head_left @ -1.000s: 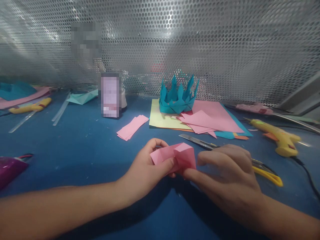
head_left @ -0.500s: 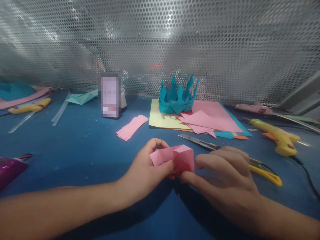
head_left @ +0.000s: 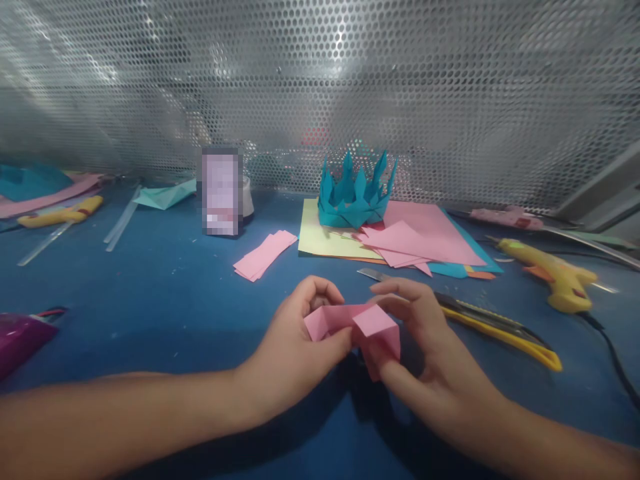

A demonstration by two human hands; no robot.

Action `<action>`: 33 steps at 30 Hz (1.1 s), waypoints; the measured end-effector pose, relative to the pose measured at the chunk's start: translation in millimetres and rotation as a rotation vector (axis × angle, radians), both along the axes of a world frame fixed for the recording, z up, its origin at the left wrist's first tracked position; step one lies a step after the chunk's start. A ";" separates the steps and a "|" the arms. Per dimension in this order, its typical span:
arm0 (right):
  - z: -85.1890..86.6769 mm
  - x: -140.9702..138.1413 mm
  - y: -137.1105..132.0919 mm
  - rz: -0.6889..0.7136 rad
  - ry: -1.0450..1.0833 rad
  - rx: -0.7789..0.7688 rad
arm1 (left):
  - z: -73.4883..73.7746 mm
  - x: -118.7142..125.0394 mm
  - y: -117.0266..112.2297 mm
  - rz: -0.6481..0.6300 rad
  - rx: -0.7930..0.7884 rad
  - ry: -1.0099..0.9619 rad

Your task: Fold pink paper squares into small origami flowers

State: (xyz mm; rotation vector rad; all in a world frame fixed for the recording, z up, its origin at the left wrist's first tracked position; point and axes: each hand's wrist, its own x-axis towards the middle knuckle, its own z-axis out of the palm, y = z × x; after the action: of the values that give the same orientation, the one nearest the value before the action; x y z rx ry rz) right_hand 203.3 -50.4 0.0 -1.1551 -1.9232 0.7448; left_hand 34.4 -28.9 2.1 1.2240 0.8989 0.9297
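A folded pink paper piece (head_left: 356, 326) is held just above the blue table (head_left: 165, 300), between both hands. My left hand (head_left: 295, 347) pinches its left end with thumb and curled fingers. My right hand (head_left: 425, 353) grips its right end, fingers wrapped over the top and thumb underneath. A yellow-handled utility knife (head_left: 480, 320) lies just behind my right hand with its blade pointing left.
A teal paper crown (head_left: 356, 193) stands on a stack of coloured sheets (head_left: 430, 233). Pink strips (head_left: 264, 255) lie left of them. A yellow glue gun (head_left: 555, 280) lies right. A blurred box (head_left: 220, 192) and perforated metal wall (head_left: 350, 87) are behind. A purple object (head_left: 20, 337) sits far left.
My right hand has turned and lifted, its fingers now curling over the top of the pink paper instead of lying flat beside it. More of the utility knife now shows.
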 end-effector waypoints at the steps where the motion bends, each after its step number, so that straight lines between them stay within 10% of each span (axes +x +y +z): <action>1: -0.8 -1.0 -0.4 0.004 0.006 -0.028 | 0.1 -0.1 -0.4 -0.004 0.005 0.006; 15: -2.2 -2.1 -0.7 -0.069 -0.136 0.213 | 0.6 -0.7 -6.4 -0.039 0.128 0.115; 33: -2.2 -1.5 1.5 -0.039 0.012 0.055 | 4.9 -0.1 -2.9 -0.094 -0.039 0.052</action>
State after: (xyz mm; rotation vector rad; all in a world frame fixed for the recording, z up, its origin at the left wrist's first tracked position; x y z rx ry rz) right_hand 201.8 -48.9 -2.2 -1.1489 -1.8945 0.6724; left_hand 34.3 -31.9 7.0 1.2505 0.8894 0.8054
